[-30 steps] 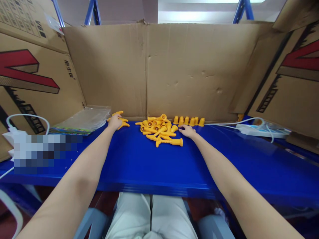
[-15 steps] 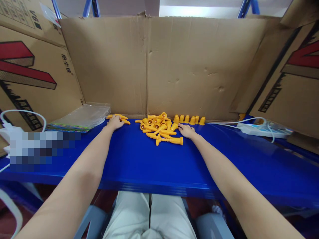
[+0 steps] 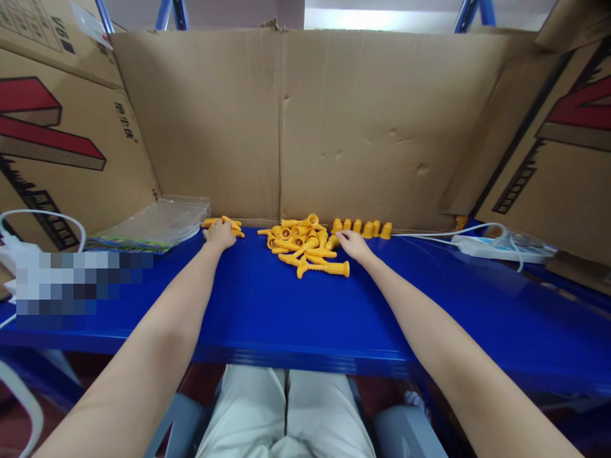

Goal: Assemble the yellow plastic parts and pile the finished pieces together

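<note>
At the left, my left hand [image 3: 220, 234] is closed over a few slim yellow curved pieces [image 3: 235, 223] by the cardboard; its fingertips are partly hidden. Across from it, my right hand [image 3: 354, 245] is at the right side of a pile of yellow plastic parts [image 3: 298, 238], its fingers closed at a yellow cup-shaped part [image 3: 333, 242]. Several of the piled parts have round hollow ends, others long thin stems. One yellow part with a ribbed stem [image 3: 317, 268] lies at the pile's front edge.
Several yellow cups [image 3: 367, 229] stand in a row behind my right hand. Clear plastic bags [image 3: 153, 222] lie at the left of the blue table [image 3: 291, 318]. A white power strip [image 3: 501, 248] with cables is at the right. Cardboard [image 3: 363, 127] walls the back and sides.
My right hand has shifted slightly up and left onto the cup-shaped part at the pile's edge. The left hand has stayed at its pieces, its fingers slightly changed in pose.
</note>
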### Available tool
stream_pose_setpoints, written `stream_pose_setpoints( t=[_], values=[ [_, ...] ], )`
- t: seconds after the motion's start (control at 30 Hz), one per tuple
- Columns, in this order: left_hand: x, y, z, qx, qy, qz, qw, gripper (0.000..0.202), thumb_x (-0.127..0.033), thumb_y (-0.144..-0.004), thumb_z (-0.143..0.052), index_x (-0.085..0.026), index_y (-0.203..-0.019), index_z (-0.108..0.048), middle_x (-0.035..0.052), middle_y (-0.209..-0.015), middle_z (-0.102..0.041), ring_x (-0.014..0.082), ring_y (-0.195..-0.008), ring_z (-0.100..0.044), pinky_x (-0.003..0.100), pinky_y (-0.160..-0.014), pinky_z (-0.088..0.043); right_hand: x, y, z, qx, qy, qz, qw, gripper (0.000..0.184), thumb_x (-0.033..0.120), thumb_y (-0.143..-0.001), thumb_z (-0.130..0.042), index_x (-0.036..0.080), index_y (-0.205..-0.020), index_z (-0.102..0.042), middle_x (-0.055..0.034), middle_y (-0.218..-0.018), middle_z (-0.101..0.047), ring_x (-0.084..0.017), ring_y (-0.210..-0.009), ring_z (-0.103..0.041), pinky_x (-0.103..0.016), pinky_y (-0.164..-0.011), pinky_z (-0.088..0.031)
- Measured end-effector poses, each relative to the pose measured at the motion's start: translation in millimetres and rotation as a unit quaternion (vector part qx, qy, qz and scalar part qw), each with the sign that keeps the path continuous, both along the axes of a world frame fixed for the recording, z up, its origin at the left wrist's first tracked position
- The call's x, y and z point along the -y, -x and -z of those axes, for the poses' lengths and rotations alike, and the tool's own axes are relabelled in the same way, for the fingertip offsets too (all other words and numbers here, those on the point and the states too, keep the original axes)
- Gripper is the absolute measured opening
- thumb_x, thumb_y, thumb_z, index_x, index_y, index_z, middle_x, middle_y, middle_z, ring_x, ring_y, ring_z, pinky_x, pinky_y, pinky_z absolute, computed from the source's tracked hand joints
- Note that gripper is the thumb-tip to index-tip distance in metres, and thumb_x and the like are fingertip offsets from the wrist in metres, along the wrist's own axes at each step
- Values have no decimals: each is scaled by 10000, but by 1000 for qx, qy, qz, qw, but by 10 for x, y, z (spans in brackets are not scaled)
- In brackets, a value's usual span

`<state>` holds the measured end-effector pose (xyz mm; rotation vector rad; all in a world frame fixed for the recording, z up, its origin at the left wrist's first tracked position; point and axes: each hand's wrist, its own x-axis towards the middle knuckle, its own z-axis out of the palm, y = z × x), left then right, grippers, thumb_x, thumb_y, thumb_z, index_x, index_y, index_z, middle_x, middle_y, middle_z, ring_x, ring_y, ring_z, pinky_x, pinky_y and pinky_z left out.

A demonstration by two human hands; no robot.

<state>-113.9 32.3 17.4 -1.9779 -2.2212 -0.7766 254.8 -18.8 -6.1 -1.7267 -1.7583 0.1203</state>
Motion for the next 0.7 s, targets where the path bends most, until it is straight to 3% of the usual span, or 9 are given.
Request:
stream_pose_setpoints(
  t=[0.1, 0.23, 0.3, 0.4, 0.53, 0.63, 0.7],
  values=[
    [59, -103, -159, 31, -37, 2, 999, 248, -217, -745, -643, -156, -983, -614, 214, -1257, -529, 423, -1251, -440, 623, -1040, -299, -23, 35, -2, -55, 9, -14, 998, 149, 242, -852, -544, 164, -856, -670, -71, -972, -722, -188, -902, -654, -292, -837, -480],
    [125, -406, -404, 103, -92, 51, 989, 205, -184, -751, -620, -215, -954, -614, 149, -1227, -557, 360, -1218, -485, 561, -1020, -368, -48, 33, -8, -155, -21, 4, 988, 115, 223, -825, -541, 169, -750, -609, -65, -847, -704, -179, -819, -647, -285, -776, -495],
    [195, -631, -504, 120, -102, 89, 983, 204, -196, -771, -589, -229, -970, -618, 108, -1209, -576, 319, -1197, -509, 527, -1023, -378, -66, 25, -22, -205, -46, 13, 978, 114, 245, -815, -542, 181, -731, -582, -51, -787, -684, -184, -790, -638, -297, -757, -503],
    [403, -999, -576, 97, -102, 207, 968, 227, -225, -796, -563, -234, -1014, -626, 71, -1192, -603, 267, -1180, -524, 464, -1025, -390, -81, 29, -64, -243, -92, 35, 965, 119, 276, -786, -561, 195, -699, -554, -36, -734, -656, -188, -759, -621, -312, -745, -508],
    [827, -1407, -484, -23, -118, 373, 920, 287, -358, -855, -531, -225, -1086, -636, 92, -1272, -584, 273, -1233, -490, 484, -1035, -359, -39, 62, -163, -265, -153, 46, 951, 152, 310, -779, -584, 199, -688, -534, -40, -767, -658, -182, -782, -618, -299, -753, -499],
    [1062, -1575, -297, -110, -134, 495, 851, 348, -435, -867, -535, -245, -1140, -638, 94, -1395, -512, 287, -1328, -407, 516, -1078, -289, 17, 72, -240, -262, -178, 35, 948, 151, 331, -800, -580, 197, -737, -550, -51, -816, -667, -180, -802, -624, -290, -752, -496],
    [1101, -1613, -160, -139, -118, 536, 824, 319, -413, -867, -556, -270, -1133, -657, 78, -1403, -517, 295, -1338, -405, 526, -1082, -273, 46, 64, -281, -234, -207, 29, 950, 136, 326, -810, -573, 196, -770, -560, -59, -878, -665, -177, -834, -620, -293, -772, -495]
  ],
)
